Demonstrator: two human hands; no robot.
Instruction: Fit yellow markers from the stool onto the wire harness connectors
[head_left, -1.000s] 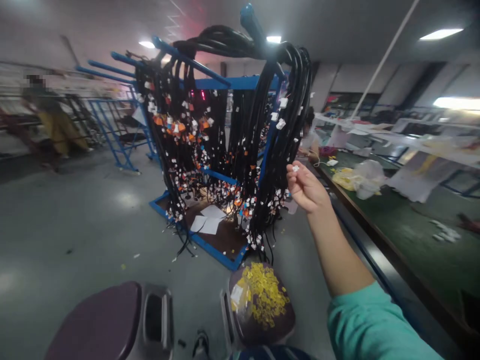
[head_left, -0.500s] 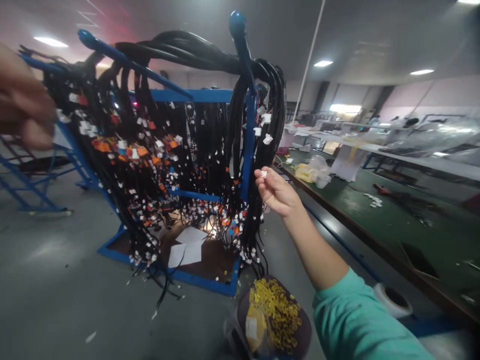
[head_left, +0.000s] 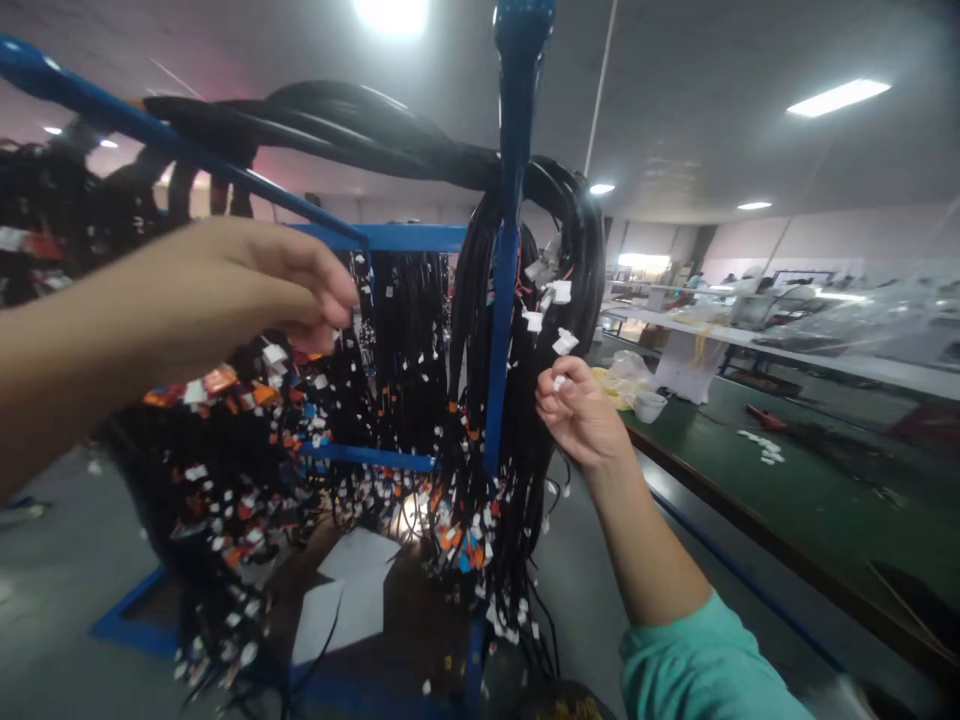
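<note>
My right hand (head_left: 585,415) pinches a small white plastic connector (head_left: 559,382) between thumb and fingers, beside the black cable harnesses (head_left: 581,240) draped over the right end of the blue rack. Several white connectors (head_left: 565,342) dangle from those cables just above it. On the left, my left hand (head_left: 262,280) hovers in front of the rack, its fingers curled together; whatever they may hold is hidden. Beneath that hand, orange and white connectors (head_left: 220,381) hang in clusters at the cable ends.
The blue rack (head_left: 499,350) has upright and slanted bars near my hands. Paper sheets (head_left: 352,590) lie on its base. To the right stands a green-topped table (head_left: 705,450) with white pieces (head_left: 763,447), a plastic bag (head_left: 626,378) and a white cup (head_left: 649,405).
My left hand has swung in from the left edge toward the rack's middle. My right hand stays beside the cables, still pinching the white connector. The view has moved closer to the rack.
</note>
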